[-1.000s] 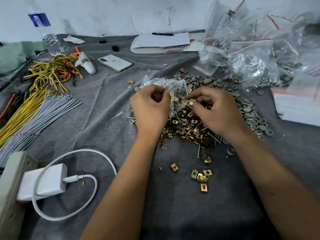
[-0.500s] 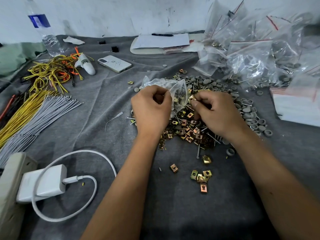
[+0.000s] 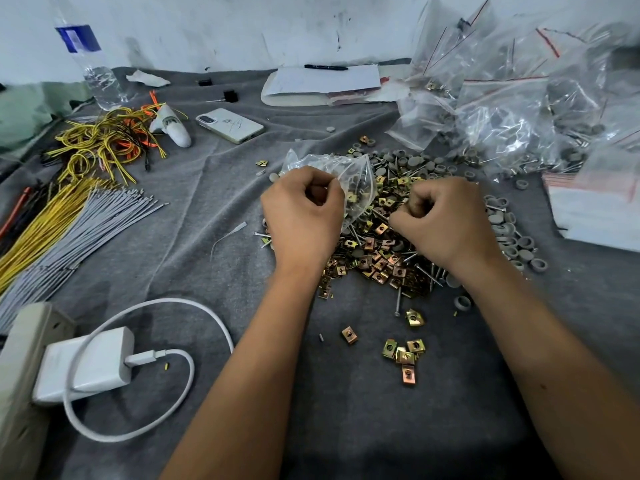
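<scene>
Down at the near edge of the bench (image 3: 346, 427) sits a white charger (image 3: 86, 365) with its looped cable, and a few stray clips (image 3: 403, 355) lie apart from the main heap, so small parts clearly scatter with ease on this cloth. Moving up, the left grip (image 3: 301, 220) is curled round the mouth of a small clear bag (image 3: 356, 178), pinching the film so that it gapes toward the right. The bag already has a few pieces in it and hangs just above the pile of clips and screws (image 3: 381, 251). The right grip (image 3: 446, 223) is bunched tight, fingertips pressed together down in that pile, though the exact piece is hidden under the knuckles. Here's the danger: the bag mouth is floppy and narrow, so a hurried drop could bounce off the rim back into the heap, and a screw point could snag or pierce the thin film. The grey caps (image 3: 512, 233) touch the pile's right side, so a wrong part could ride along. Beyond, the filled bags (image 3: 519, 109) slump in a stack.
</scene>
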Tool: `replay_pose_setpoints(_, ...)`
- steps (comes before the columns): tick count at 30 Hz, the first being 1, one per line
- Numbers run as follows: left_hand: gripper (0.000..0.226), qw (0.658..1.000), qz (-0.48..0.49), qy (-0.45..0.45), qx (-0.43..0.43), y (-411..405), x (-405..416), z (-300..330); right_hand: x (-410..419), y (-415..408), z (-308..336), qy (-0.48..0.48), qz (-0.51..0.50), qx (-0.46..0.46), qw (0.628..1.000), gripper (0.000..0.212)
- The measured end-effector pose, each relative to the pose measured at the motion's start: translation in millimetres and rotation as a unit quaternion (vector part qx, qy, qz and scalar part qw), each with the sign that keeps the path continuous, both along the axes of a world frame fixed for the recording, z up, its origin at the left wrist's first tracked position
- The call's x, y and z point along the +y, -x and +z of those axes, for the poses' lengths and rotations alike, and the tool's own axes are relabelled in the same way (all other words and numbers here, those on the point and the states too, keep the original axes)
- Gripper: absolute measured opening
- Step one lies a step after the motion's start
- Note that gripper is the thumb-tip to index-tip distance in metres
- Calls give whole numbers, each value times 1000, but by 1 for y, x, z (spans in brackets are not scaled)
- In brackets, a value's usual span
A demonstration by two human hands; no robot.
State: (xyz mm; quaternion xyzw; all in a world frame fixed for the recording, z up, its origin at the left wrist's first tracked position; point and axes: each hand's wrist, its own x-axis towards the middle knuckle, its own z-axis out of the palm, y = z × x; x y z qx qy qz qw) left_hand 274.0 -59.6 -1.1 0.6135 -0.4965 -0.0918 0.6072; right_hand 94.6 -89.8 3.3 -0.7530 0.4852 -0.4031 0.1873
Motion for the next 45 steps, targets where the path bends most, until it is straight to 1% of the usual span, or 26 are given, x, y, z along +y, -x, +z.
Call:
replay_pose_setpoints(2, 12, 1000, 0, -3, 0, 0, 0, 0, 1, -1, 0, -50, 37, -39, 997, 16)
replay_pose_setpoints(3, 12, 1000, 0, -3, 1, 0, 0, 0, 2, -2, 0, -79, 56, -62, 993, 13)
replay_pose_setpoints(5, 12, 1000, 1, -4, 1, 0, 0, 0, 2, -3, 1, -108, 86, -105, 985, 28)
replay_pose_setpoints(6, 12, 1000, 2, -5, -1, 1, 0, 0, 1, -4, 1, -112, 95, -124, 981, 31)
replay_pose_setpoints(8, 12, 1000, 0, -6, -4, 1, 0, 0, 1, -4, 2, -115, 103, -154, 976, 28)
replay_pose_setpoints(10, 12, 1000, -1, -4, -6, 2, -1, 0, 1, -4, 2, -117, 101, -177, 972, 21)
replay_pose_setpoints(12, 12, 1000, -4, -1, -9, 2, -1, -1, 0, -2, 1, -96, 93, -174, 976, 15)
replay_pose_setpoints(14, 11, 1000, -9, 2, -12, 1, -1, -1, 0, -2, -1, -57, 78, -141, 985, 14)
replay_pose_setpoints(15, 11, 1000, -9, 4, -13, 1, -1, -1, 0, -1, -2, -35, 67, -107, 991, 15)
replay_pose_setpoints(17, 11, 1000, -1, 8, -10, 1, -1, 0, -2, 1, -2, 26, 50, -3, 998, 17)
replay_pose_setpoints(19, 11, 1000, 13, 16, 1, 1, -1, 0, -4, 1, -1, 77, 47, 94, 991, 17)
replay_pose_setpoints(21, 11, 999, 25, 24, 10, 1, 0, 0, -3, -2, -1, 90, 38, 180, 979, 25)
replay_pose_setpoints(23, 11, 999, 28, 26, 12, 1, 0, 1, -3, -9, -3, 71, 19, 252, 965, 39)
replay_pose_setpoints(25, 11, 999, 25, 24, 11, 1, 0, 1, -3, -14, -5, 62, 12, 275, 959, 43)
replay_pose_setpoints(30, 11, 1000, 22, 17, 13, 1, 0, 2, -1, -17, -7, 77, 27, 217, 973, 26)
replay_pose_setpoints(31, 11, 1000, 20, 17, 15, 1, 0, 2, -1, -18, -8, 77, 24, 208, 975, 26)
replay_pose_setpoints(33, 11, 999, 17, 19, 20, 1, 0, 2, -1, -18, -8, 73, 16, 206, 976, 34)
replay_pose_setpoints(35, 11, 1000, 20, 18, 14, 2, 1, 3, -2, -21, -8, 67, 12, 222, 973, 43)
replay_pose_setpoints(36, 11, 1000, 21, 17, 11, 2, 1, 3, -2, -23, -8, 67, 12, 228, 971, 43)
replay_pose_setpoints(41, 10, 1000, 18, 16, 13, 1, 2, 3, -2, -22, -8, 100, 39, 233, 967, 27)
replay_pose_setpoints(43, 11, 1000, 18, 14, 13, 1, 1, 3, -2, -21, -7, 113, 32, 192, 974, 23)
replay_pose_setpoints(45, 11, 1000, 17, 8, 10, 1, -1, 1, -2, -17, -3, 112, 24, 89, 989, 17)
